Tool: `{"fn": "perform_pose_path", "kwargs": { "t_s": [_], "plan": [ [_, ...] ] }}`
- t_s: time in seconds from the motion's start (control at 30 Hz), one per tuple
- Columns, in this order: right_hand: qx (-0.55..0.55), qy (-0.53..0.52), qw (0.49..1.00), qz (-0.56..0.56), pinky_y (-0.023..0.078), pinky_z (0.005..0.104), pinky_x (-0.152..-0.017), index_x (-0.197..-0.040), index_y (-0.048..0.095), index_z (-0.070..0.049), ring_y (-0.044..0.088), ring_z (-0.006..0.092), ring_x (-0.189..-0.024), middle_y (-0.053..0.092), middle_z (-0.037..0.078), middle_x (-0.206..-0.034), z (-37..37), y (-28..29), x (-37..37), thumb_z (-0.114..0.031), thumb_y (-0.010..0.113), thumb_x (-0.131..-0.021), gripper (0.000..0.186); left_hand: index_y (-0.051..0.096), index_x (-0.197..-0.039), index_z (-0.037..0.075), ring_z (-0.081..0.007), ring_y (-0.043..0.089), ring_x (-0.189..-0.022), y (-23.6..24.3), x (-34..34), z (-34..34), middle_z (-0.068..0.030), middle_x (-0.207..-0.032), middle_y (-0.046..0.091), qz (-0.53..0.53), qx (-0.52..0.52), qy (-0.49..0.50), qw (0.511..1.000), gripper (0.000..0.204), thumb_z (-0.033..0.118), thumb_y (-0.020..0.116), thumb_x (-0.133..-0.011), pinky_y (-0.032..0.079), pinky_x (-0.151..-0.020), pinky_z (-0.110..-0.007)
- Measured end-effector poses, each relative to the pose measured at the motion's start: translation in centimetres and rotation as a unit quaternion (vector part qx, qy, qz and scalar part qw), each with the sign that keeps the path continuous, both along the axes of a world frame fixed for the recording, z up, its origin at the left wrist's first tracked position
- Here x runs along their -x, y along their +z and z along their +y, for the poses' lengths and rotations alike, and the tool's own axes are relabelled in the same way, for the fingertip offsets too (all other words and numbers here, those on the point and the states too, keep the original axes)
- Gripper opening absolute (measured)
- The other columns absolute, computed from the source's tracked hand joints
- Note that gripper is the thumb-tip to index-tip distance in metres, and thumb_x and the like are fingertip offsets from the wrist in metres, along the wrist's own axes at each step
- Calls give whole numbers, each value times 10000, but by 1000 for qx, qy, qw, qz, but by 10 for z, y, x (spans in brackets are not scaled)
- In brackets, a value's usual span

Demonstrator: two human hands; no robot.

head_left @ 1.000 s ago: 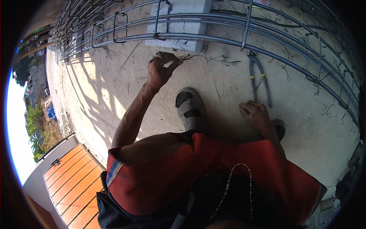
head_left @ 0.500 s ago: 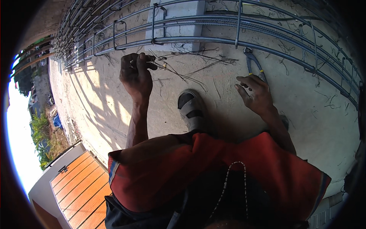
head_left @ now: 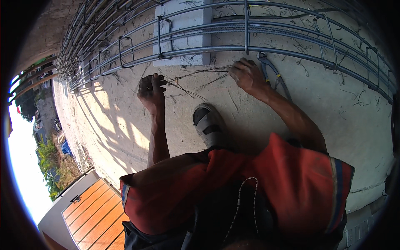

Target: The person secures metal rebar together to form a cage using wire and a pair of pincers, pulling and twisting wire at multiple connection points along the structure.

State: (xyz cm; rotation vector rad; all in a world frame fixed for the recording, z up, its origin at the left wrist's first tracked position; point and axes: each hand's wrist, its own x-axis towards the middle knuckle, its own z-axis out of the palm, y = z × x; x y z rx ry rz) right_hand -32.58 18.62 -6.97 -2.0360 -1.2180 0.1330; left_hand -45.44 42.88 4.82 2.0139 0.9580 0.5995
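Observation:
My left hand [head_left: 151, 89] is held over the floor with its fingers curled together, at the left end of a loose spread of thin dark tie wires [head_left: 196, 74]. Whatever its fingers pinch is too fine to make out. My right hand [head_left: 246, 76] reaches in from the right, fingers closed at the right end of the same wires. Just beyond that hand lie pincers [head_left: 271, 68] with grey jaws and yellow-marked handles, partly hidden behind my wrist.
A long rebar cage [head_left: 200, 51] curves across the far side, over a pale block [head_left: 182, 39]. My shoe [head_left: 207, 125] stands on the concrete floor [head_left: 346, 137] between my arms. Wire scraps are scattered about. An orange slatted panel [head_left: 96, 212] is at lower left.
My right hand has moved left and away from me, from beside the pincers to the wires' right end, its fingers closing. My left hand has hardly moved. The view has shifted slightly.

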Motion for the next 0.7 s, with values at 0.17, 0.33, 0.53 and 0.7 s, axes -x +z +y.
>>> {"fn": "perform_pose_path", "kwargs": {
  "t_s": [0.17,0.33,0.53,0.7],
  "plan": [
    [50,-32,967,248,471,396,-711,-995,647,-38,604,283,-789,638,116,-820,-51,59,-2,-94,585,-827,187,583,-858,-16,-169,657,-597,-7,-10,4,-92,-728,662,10,-10,-29,999,173,156,594,-875,499,-464,-248],
    [126,3,951,282,492,374,-781,-1113,629,-83,634,300,-826,658,164,-887,-82,82,-8,-127,547,-851,278,599,-1010,0,-301,631,-879,5,-31,-20,-162,-969,638,43,-356,-132,924,212,71,633,-813,504,-712,-364],
    [129,-3,781,611,456,379,-838,-1115,640,-140,611,311,-901,657,162,-923,-114,91,-13,-146,550,-859,272,461,-1291,121,-315,574,-1051,-1,-42,-109,-109,-1085,634,229,-162,-441,853,668,269,759,-712,407,-936,-446],
    [136,-113,947,268,479,355,-740,-1084,630,-20,631,251,-767,668,167,-845,-203,94,-16,-174,556,-860,282,612,-902,63,-384,578,-623,-92,-2,-54,-186,-652,588,232,-197,-465,831,92,136,573,-862,441,-522,-434]
  ]
}}
